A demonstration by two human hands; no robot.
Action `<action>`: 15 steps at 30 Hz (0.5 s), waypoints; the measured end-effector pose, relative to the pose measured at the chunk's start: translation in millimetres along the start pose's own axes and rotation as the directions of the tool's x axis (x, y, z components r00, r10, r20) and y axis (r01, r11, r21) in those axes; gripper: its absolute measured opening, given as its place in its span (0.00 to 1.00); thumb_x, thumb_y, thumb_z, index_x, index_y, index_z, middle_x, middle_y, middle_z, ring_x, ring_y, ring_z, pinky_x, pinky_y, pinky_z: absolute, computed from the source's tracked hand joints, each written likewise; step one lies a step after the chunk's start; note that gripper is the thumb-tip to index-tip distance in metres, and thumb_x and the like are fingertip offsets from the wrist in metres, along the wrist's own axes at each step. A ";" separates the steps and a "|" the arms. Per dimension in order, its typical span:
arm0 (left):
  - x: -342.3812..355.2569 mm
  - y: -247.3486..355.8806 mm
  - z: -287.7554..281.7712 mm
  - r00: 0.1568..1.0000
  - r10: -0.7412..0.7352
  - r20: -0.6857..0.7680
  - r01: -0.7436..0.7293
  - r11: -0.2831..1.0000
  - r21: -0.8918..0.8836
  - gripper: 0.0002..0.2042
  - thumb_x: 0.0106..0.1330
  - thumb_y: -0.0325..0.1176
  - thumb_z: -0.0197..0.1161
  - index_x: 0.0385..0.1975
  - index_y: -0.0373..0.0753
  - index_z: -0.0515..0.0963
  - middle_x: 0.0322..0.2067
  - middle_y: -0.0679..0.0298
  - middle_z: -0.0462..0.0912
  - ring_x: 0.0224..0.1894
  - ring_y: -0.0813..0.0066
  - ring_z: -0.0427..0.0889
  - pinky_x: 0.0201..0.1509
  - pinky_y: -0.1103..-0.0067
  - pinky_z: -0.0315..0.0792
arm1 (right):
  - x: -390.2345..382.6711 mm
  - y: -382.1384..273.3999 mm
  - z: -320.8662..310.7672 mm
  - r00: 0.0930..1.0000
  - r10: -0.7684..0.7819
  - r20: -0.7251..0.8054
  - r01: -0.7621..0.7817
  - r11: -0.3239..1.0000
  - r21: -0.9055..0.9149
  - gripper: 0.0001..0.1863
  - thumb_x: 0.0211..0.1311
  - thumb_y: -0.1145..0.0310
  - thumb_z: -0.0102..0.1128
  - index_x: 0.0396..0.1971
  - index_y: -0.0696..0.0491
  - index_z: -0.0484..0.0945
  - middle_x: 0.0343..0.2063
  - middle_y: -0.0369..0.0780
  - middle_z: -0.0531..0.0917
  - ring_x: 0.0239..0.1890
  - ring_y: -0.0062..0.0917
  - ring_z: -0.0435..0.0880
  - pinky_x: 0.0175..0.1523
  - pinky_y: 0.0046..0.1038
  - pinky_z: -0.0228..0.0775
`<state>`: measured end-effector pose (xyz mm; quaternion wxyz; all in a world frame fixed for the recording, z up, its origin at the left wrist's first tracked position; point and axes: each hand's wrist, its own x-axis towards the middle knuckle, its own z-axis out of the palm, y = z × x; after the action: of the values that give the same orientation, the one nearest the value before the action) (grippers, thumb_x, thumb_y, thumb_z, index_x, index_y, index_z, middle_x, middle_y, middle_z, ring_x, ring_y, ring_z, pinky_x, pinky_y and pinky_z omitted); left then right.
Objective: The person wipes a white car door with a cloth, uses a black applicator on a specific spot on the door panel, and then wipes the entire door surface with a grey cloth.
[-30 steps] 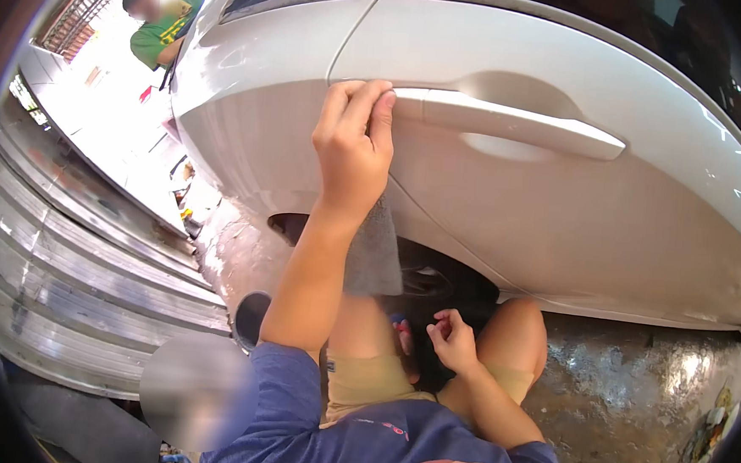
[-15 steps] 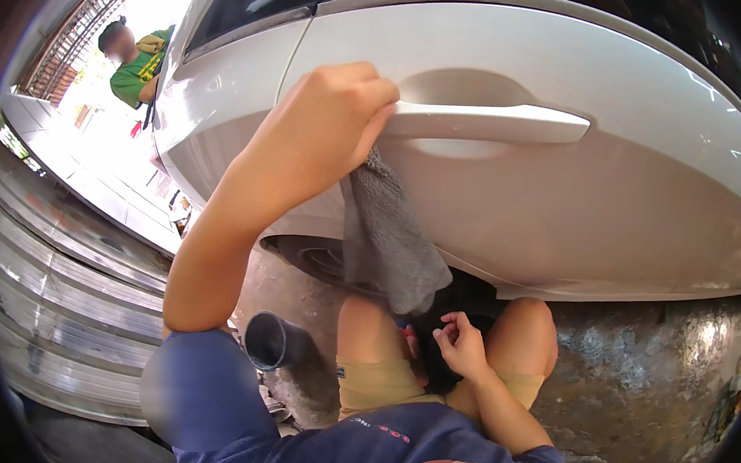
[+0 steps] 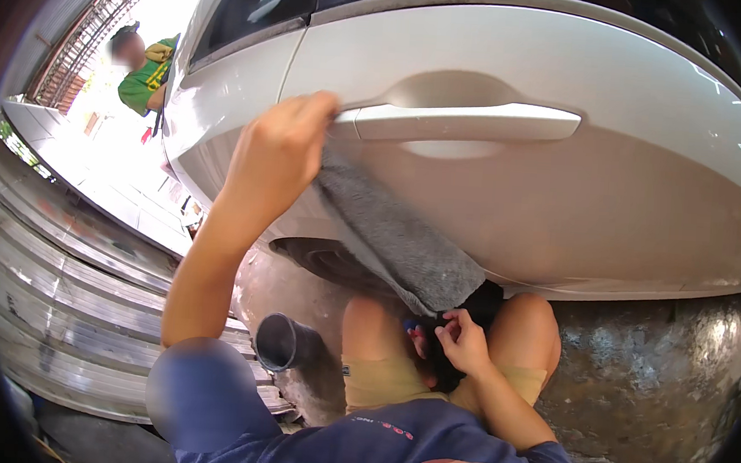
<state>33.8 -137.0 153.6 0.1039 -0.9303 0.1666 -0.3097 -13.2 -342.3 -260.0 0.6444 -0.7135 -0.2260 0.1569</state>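
My left hand [image 3: 283,141] is raised to the left end of the light-coloured car door handle [image 3: 470,123], its fingers closed on a grey cloth [image 3: 404,242]. From there the cloth hangs slanting down to the right across the lower door [image 3: 541,216], its bottom end above my knees. By my right knee is my right hand [image 3: 465,343], its fingers loosely bent and apart, with nothing visible in them. It sits just below the cloth's lower edge; whether they touch I cannot tell.
A dark bucket-like container [image 3: 277,342] stands on the wet-looking floor [image 3: 634,366] left of my knees. Ribbed metal panels [image 3: 86,307] lie further left. A person in a green shirt [image 3: 146,82] is beyond the car at the far left. Part of a car wheel [image 3: 326,258] shows below the door.
My left hand has moved left and slightly down along the handle, uncovering its left end. The cloth now spreads wider and slants further right, toward my right hand, which has barely moved.
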 end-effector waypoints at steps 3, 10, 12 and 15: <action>-46.2 6.4 2.1 0.961 -0.229 -0.153 0.207 0.967 -0.148 0.07 0.63 0.18 0.65 0.38 0.34 0.77 0.34 0.56 0.85 0.35 0.60 0.85 0.42 0.70 0.79 | -2.3 -14.1 -9.8 0.986 0.066 -0.151 -0.045 0.989 0.138 0.11 0.66 0.72 0.68 0.43 0.58 0.77 0.26 0.34 0.81 0.27 0.13 0.77 0.34 0.21 0.72; -117.9 128.2 50.4 0.879 -0.475 -0.038 0.196 0.433 -0.880 0.10 0.68 0.16 0.65 0.42 0.35 0.71 0.43 0.50 0.83 0.42 0.73 0.82 0.45 0.79 0.78 | 1.3 -117.1 -39.9 0.798 -0.550 -0.245 0.515 0.834 -0.198 0.22 0.62 0.75 0.71 0.54 0.57 0.73 0.39 0.41 0.82 0.38 0.21 0.81 0.45 0.25 0.76; -120.2 146.5 62.0 0.930 -0.367 0.030 0.145 0.292 -0.945 0.10 0.69 0.16 0.64 0.42 0.35 0.70 0.43 0.50 0.83 0.41 0.75 0.82 0.44 0.80 0.78 | -2.5 -143.2 -43.1 0.814 -0.569 -0.115 0.528 0.808 -0.260 0.25 0.60 0.75 0.72 0.55 0.57 0.72 0.42 0.42 0.83 0.41 0.23 0.82 0.47 0.26 0.77; -118.0 148.0 59.5 0.946 -0.290 -0.148 -0.051 0.317 -0.947 0.08 0.69 0.14 0.59 0.40 0.37 0.72 0.42 0.50 0.82 0.39 0.73 0.81 0.43 0.80 0.77 | -7.3 -159.3 -36.3 0.977 -0.032 -0.210 0.022 0.998 -0.051 0.24 0.57 0.74 0.75 0.50 0.56 0.72 0.44 0.44 0.83 0.45 0.25 0.83 0.50 0.28 0.77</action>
<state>-55.0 -224.1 -1.1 -0.5040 -0.7695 0.2582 -0.2952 -19.8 -366.2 -98.4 0.6495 -0.7382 -0.1698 0.0663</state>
